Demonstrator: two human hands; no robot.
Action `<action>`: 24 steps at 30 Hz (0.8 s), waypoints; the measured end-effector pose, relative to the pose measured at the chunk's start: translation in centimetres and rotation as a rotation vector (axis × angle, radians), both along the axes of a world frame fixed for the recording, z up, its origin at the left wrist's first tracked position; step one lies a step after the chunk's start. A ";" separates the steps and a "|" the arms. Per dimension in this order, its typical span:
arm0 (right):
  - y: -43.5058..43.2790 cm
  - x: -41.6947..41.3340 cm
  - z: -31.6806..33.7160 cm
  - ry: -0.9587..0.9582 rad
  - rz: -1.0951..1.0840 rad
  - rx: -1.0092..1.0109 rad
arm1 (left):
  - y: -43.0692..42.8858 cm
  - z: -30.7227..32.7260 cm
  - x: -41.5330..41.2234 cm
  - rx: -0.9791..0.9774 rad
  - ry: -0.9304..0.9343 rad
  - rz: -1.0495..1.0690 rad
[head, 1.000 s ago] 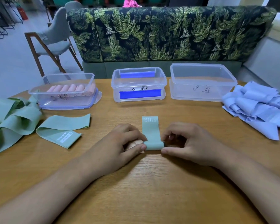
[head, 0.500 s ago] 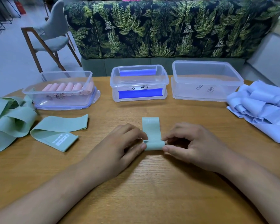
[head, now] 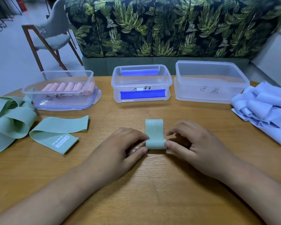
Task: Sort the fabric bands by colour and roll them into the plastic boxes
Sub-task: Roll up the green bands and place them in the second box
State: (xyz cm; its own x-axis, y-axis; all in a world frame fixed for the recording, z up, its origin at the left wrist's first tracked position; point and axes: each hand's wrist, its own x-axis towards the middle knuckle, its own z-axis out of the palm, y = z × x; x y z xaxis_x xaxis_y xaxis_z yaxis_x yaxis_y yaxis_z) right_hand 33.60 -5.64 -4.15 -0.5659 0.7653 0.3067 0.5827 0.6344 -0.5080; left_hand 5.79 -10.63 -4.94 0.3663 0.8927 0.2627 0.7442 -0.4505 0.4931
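On grainy wooden table [head: 152, 184], left hand [head: 118, 148] and right hand [head: 198, 143] tight around half-rolled green band [head: 154, 137].

The wooden table [head: 152, 192] carries three clear plastic boxes along its far edge: one with pink rolls [head: 39, 103] at 11 o'clock, a blue-banded one [head: 169, 83] at 12, and a bare one [head: 211, 95] at 1. A green heap [head: 10, 120] lies at 9, a loose green band [head: 60, 129] (printed label up) just beside it, a pale blue heap [head: 266, 109] at 3, and a half-rolled green band [head: 154, 135] in the centre.
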 end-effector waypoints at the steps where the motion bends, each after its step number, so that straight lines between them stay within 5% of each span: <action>1: -0.1 0.0 0.2 0.017 0.029 0.005 | 0.0 0.0 0.0 -0.003 0.005 0.004; 24: 0.6 0.1 -0.8 -0.038 -0.043 0.019 | 0.2 -0.1 0.9 0.217 0.205 -0.058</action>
State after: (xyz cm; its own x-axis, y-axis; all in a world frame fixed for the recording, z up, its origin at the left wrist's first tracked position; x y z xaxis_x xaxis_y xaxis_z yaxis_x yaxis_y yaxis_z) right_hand 33.74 -5.03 -4.94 -0.5443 0.7832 0.3007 0.6278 0.6180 -0.4732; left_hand 6.66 -10.38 -5.09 0.4800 0.8000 0.3600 0.7884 -0.5734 0.2229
